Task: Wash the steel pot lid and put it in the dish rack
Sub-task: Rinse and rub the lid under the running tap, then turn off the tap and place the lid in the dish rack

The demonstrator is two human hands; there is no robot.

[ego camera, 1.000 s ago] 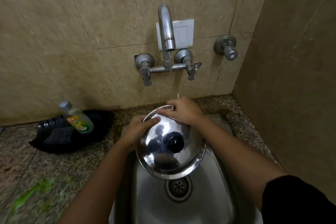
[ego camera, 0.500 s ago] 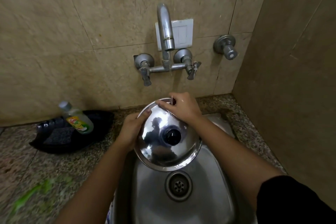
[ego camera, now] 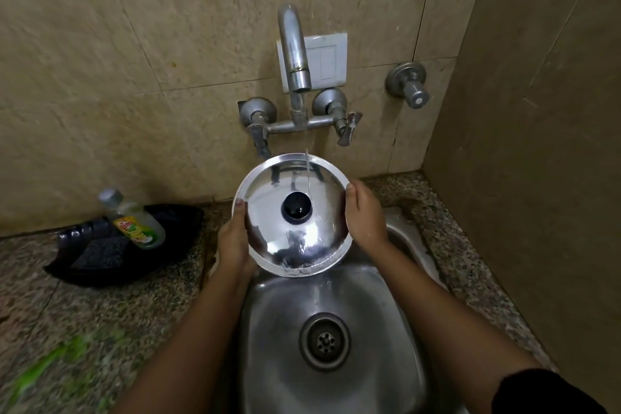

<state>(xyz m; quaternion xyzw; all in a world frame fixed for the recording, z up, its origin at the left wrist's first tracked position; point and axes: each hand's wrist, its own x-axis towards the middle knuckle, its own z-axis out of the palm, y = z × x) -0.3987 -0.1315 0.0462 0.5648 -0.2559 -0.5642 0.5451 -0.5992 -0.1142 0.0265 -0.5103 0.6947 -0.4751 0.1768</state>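
The round steel pot lid (ego camera: 268, 208) with a black knob (ego camera: 297, 207) is held tilted above the back of the steel sink (ego camera: 279, 339), its top facing me. My left hand (ego camera: 233, 239) grips its left rim and my right hand (ego camera: 364, 215) grips its right rim. A thin stream of water falls from the tap (ego camera: 294, 50) onto the lid beside the knob and runs down its lower half. No dish rack is in view.
A black tray (ego camera: 168, 239) on the granite counter at the left holds a dish soap bottle (ego camera: 134, 222) and a dark scrub pad (ego camera: 99, 250). Two tap handles (ego camera: 342, 124) and a wall valve (ego camera: 408, 86) stick out. A wall stands close at the right.
The lid has risen and tilted toward me under the tap. My right hand slid from the lid's top edge to its right rim; my left hand stays at the left rim. Water now strikes the lid.
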